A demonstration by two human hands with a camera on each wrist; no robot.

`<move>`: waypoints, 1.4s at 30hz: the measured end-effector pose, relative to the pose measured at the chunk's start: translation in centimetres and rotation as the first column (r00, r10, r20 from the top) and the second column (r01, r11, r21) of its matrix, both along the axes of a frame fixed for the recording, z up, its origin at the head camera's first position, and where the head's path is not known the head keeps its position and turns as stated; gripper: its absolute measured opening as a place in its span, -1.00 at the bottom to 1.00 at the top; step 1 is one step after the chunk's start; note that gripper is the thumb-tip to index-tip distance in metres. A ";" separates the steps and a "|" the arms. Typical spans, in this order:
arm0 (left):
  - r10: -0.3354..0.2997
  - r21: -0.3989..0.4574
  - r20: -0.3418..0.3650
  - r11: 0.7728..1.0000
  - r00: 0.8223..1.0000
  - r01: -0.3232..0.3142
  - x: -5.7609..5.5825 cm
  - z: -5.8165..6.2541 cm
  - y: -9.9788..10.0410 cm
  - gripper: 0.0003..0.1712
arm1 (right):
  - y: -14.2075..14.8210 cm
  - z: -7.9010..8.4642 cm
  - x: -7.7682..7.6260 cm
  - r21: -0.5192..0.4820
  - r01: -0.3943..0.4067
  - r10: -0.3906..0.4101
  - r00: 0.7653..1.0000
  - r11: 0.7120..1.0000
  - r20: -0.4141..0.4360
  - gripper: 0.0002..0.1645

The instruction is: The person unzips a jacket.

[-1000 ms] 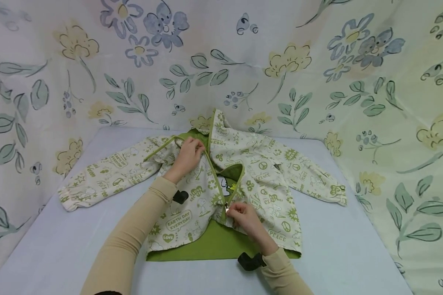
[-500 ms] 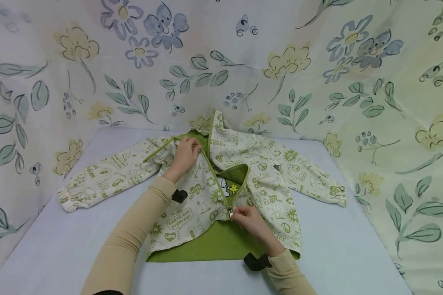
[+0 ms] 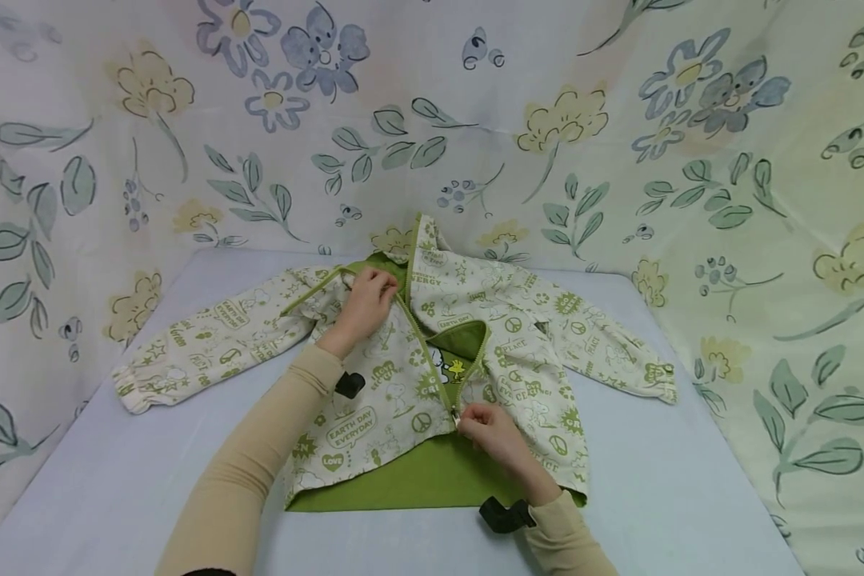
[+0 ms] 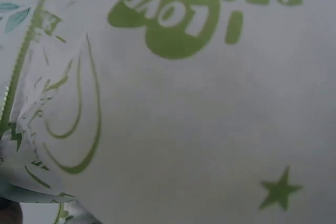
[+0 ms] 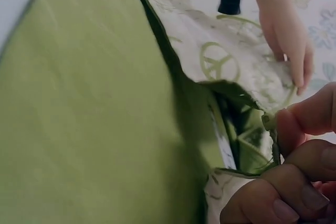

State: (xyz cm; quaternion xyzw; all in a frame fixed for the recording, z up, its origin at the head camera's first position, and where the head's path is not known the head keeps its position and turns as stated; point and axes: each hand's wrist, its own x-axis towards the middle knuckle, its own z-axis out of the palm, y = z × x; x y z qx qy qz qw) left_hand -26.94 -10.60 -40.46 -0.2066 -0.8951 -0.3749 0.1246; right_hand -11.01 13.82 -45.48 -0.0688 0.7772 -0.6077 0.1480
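Note:
A white jacket (image 3: 533, 320) with green print and a green lining (image 3: 403, 476) lies spread face up, both sleeves stretched outward. My left hand (image 3: 366, 302) pinches the zipper edge of the left front panel near the collar. Down by the hem, my right hand (image 3: 493, 432) pinches the zipper pull (image 3: 455, 418) between thumb and forefinger. Above the pull, the two zipper edges part around a gap showing a cartoon print (image 3: 452, 368). In the right wrist view, the right fingers (image 5: 310, 114) grip the zipper's lower end, their other tips curled below. The left wrist view shows mostly printed fabric (image 4: 184, 108).
The jacket rests on a pale table (image 3: 691, 488). A floral curtain (image 3: 432, 96) stands behind and along both sides. Black wrist cameras, one by the left wrist (image 3: 350, 384) and one by the right (image 3: 504, 514), sit close over the fabric and table.
My right hand has drawn the zipper pull slightly right and down, and the front panels' lower ends shifted with it. The gap above has widened. My left hand stays almost in place.

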 end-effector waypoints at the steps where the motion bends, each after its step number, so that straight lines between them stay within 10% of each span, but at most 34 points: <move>1: -0.024 -0.027 -0.044 0.999 0.999 0.023 0.1 -0.1 0.2 -0.78 | 0.1 -0.2 -0.1 0.002 0.015 -0.015 1.000 1.000 0.006 -0.90; 7: -0.298 -0.184 -0.236 0.948 0.925 0.259 2.1 -0.3 2.9 -0.74 | 0.7 -0.1 -0.6 -0.028 0.035 -0.033 0.997 0.999 0.073 -0.88; 14: -0.580 -0.229 0.212 0.753 0.786 0.617 5.2 -2.0 5.2 -0.72 | 0.3 1.9 -0.2 -0.055 0.008 -0.004 0.997 0.998 0.076 -0.86; 18: -0.622 -0.221 0.308 0.690 0.720 0.690 5.5 -3.5 5.4 -0.70 | 0.0 3.0 0.2 -0.060 -0.001 0.005 0.998 0.998 0.064 -0.85; 31: -0.652 -0.085 0.358 0.690 0.669 0.718 5.2 -4.1 4.7 -0.74 | 0.5 1.0 -0.2 -0.031 -0.001 0.003 0.997 1.000 0.072 -0.85; 42: -0.610 -0.056 0.369 0.739 0.702 0.672 5.4 -4.1 4.0 -0.79 | 0.1 -0.8 -0.6 -0.021 0.040 -0.040 0.999 0.999 0.000 -0.87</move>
